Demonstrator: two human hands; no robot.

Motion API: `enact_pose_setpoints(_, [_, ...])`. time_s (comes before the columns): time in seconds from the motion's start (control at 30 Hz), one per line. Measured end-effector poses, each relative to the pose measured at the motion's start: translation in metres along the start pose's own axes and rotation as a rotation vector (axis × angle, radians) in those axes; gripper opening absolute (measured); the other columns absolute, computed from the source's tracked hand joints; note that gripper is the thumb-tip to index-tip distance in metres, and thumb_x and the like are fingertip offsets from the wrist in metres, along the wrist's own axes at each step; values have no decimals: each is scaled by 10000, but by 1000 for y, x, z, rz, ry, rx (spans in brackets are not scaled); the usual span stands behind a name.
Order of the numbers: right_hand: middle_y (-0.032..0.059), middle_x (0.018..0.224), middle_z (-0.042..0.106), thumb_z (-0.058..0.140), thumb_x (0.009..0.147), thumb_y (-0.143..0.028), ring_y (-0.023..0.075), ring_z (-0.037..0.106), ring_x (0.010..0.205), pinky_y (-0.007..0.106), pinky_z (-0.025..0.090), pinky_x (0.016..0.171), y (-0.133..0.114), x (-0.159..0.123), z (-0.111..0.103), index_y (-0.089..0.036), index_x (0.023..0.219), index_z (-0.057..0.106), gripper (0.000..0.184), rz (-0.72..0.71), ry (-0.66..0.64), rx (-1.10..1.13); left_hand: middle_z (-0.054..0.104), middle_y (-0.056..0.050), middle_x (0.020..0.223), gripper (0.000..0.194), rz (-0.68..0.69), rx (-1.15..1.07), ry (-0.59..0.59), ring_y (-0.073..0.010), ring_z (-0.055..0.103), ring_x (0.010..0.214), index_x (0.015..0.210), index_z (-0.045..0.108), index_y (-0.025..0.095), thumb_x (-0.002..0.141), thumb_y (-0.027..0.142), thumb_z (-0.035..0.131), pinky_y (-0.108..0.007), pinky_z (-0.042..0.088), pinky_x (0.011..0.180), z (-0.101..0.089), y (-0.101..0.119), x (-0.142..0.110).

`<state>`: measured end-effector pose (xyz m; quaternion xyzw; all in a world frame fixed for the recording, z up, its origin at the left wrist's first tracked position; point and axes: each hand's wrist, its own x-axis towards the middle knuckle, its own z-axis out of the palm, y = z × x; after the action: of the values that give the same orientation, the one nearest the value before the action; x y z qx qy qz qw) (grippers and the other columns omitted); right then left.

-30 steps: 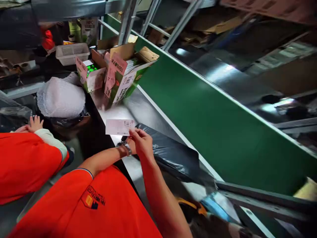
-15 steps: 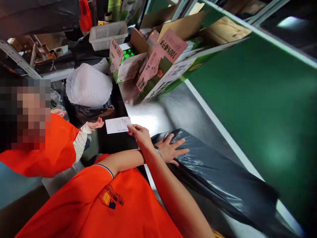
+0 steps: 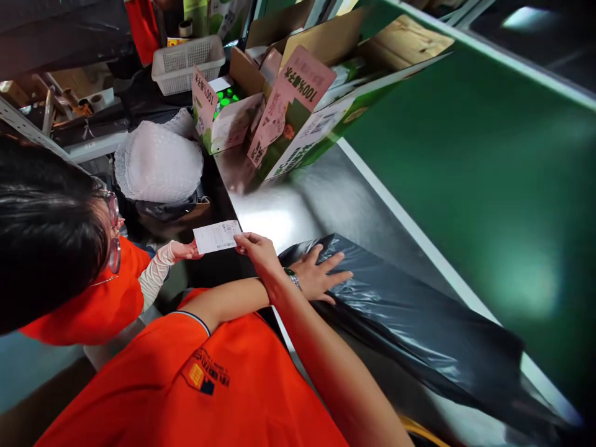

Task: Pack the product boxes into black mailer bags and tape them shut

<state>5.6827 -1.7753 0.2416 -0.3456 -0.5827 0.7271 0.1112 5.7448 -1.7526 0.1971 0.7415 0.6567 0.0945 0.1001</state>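
My right hand [image 3: 256, 250] pinches a white paper label [image 3: 216, 236] with a printed barcode by its right end. A co-worker's gloved or sleeved hand [image 3: 184, 251] reaches to just under the label's left end, and I cannot tell whether it touches. My left hand [image 3: 316, 278] lies flat with spread fingers on a black plastic bag [image 3: 395, 316], and a wristwatch shows on that wrist. My forearms cross, with the right arm over the left.
A green conveyor belt [image 3: 465, 186] runs along the right, edged by a steel counter [image 3: 298, 205]. Open pink-and-green cardboard boxes [image 3: 288, 118] stand beyond, near bubble wrap [image 3: 158, 161] and a white plastic basket [image 3: 186, 65].
My left hand has come out from behind my right wrist and now lies on the black bag. The co-worker has moved into view, their hand closing on the label. The view has turned.
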Motion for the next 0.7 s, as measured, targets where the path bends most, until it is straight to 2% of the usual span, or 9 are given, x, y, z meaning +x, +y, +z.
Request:
enact_pose_setpoints(0.27, [-6,636,644,972,555,-672,122,515,607,294,450,599,-2,-1,1,-207,715,732,547,39,3,60,234,-134,1859,779,-2,-14,-21,-558,229,1646,1721,462,258,1018,525,665,-653,468,1220,-6,0,-4])
enact_pose_setpoints(0.53, [-8,642,641,974,530,-670,123,519,610,292,440,597,0,0,1,-209,706,718,556,43,11,70,217,-144,1862,809,3,46,-29,-559,234,1649,1740,417,282,1015,552,656,-749,389,1245,-1,0,-2])
enact_pose_setpoints(0.7, [-13,633,632,969,546,-672,121,519,605,295,448,604,1,1,1,-209,719,715,555,39,5,58,225,-125,1864,801,-6,30,-13,-543,223,1654,1732,435,288,1014,567,655,-678,462,1212,1,0,-1])
